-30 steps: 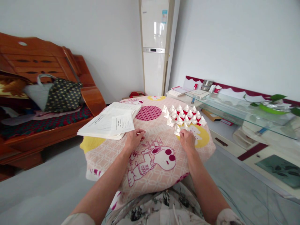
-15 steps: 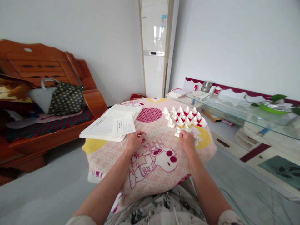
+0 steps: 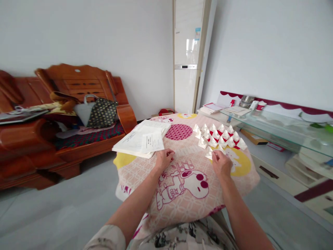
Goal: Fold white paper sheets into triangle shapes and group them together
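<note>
My right hand (image 3: 222,164) is at the front of a group of white folded-paper pieces (image 3: 213,141) with pointed peaks, set in rows. Its thumb and fingers are pinched on the nearest folded paper piece (image 3: 209,152), which they partly cover. My left hand (image 3: 164,159) rests on the patterned cloth with its fingers curled together; anything inside them is hidden. Beside its fingertips lies a pale printed paper strip (image 3: 187,150). To the left, a stack of printed sheets (image 3: 140,138) spreads over the cloth, with a smaller slip (image 3: 152,141) on top.
A pink cartoon-print cloth (image 3: 182,205) covers the round table. At right stands a glass-topped cabinet (image 3: 281,121) with papers and cups. A wooden sofa (image 3: 85,81) holding bags is at left, and a tall white air conditioner (image 3: 186,86) stands behind.
The view has swung left, so the table and hands sit further right in it. Both hands keep nearly the same place and pose on the cloth.
</note>
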